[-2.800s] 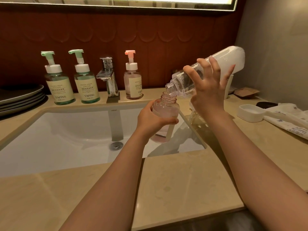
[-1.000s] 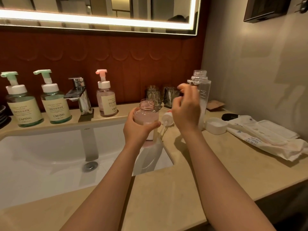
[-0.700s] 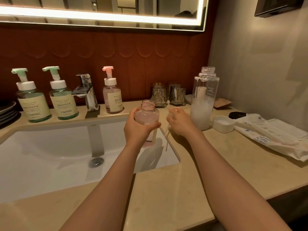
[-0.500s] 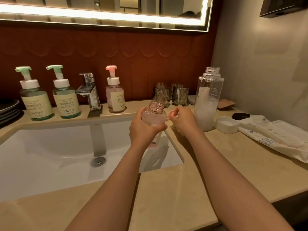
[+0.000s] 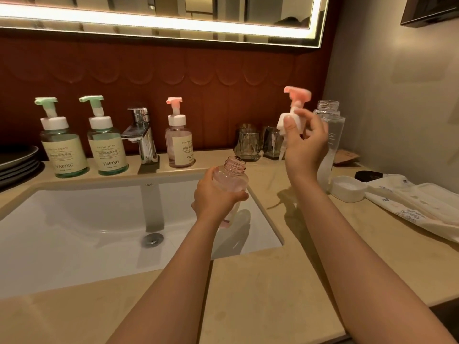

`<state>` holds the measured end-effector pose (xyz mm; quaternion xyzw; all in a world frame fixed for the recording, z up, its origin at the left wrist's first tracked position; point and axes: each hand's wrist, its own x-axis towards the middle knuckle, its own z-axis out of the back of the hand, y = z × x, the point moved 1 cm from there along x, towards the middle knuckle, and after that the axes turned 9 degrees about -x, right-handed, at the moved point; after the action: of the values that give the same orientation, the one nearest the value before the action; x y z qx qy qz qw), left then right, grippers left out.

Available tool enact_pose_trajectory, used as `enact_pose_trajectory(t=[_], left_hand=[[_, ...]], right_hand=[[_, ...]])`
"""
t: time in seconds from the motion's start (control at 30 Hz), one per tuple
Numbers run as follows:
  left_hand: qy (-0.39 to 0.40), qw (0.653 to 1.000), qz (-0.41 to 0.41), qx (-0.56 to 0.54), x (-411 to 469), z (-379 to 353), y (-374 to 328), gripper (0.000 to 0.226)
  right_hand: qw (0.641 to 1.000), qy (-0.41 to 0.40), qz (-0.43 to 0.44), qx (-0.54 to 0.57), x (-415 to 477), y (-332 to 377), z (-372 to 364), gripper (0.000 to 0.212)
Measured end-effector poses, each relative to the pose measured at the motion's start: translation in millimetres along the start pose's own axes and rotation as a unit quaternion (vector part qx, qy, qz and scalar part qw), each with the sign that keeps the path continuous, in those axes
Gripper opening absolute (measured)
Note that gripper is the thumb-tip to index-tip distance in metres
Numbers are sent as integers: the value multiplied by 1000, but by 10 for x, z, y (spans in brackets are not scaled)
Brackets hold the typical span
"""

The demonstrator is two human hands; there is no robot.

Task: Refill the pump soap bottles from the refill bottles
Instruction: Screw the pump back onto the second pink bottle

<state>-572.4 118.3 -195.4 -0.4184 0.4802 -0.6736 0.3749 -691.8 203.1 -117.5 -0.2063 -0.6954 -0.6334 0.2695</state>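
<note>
My left hand (image 5: 215, 197) grips the open pink bottle (image 5: 232, 178) at frame centre, over the sink (image 5: 74, 219) edge. My right hand (image 5: 304, 142) pinches the pump head (image 5: 294, 112) up right of it. I should feed the dip tube straight into the neck, then twist snug without tilting.

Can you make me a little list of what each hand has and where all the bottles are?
left hand: holds the open pink bottle above the sink edge
right hand: pinches the pink pump top, held up higher than the bottle
refill bottle: upright, no cap, on the counter behind the right hand
back row: two green pump bottles and one pink pump bottle, either side of the faucet
</note>
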Motion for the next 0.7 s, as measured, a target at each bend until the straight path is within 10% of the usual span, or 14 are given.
enact_pose_trajectory(t=[0.37,0.7], left_hand=[[25,996,-21,87,-46,-13,-17,94],[33,999,-32,4,-54,-30,-67,90]], right_hand=[[991,-83,27,98,-107,175,4,23],[992,53,-17,118,-207,101,-97,27]])
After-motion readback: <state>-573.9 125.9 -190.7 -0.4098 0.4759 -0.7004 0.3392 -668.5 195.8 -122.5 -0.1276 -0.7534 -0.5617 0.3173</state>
